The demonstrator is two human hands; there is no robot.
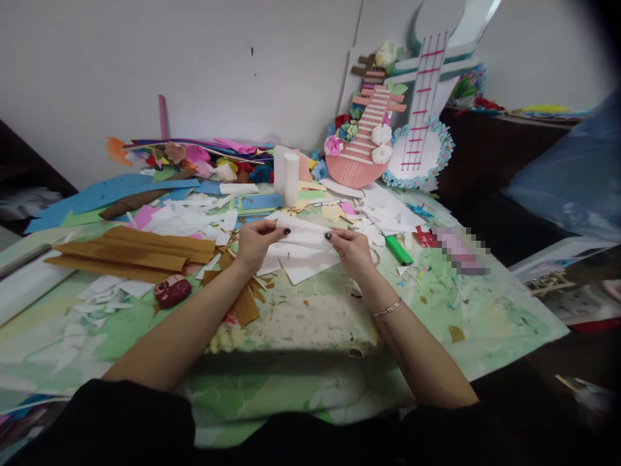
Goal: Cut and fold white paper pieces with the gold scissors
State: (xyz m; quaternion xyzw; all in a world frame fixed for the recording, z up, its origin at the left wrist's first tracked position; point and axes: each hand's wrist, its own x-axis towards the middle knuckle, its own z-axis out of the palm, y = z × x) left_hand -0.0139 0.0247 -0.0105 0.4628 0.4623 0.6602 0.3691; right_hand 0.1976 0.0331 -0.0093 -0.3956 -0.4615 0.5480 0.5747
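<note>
Both hands are pinched shut on a flat white paper sheet [305,241], frame centre, just above the green-stained tabletop [301,323]. Left hand [258,243] grips the sheet's left end between thumb and fingertips; right hand [350,249] grips the right end the same way.

Step in hand, my read: folding or creasing the upper strip of the sheet, held taut between the two pinches.

The sheet's long axis runs left-right across the frame, dipping slightly to the right; a lower corner points down toward the wearer.

Next move would need both pinches kept level and the edges aligned before pressing a crease.

Nearby: tan paper strips [130,249] left of centre, green marker [398,249] just right of the right hand, white paper roll [291,178] above centre.
</note>
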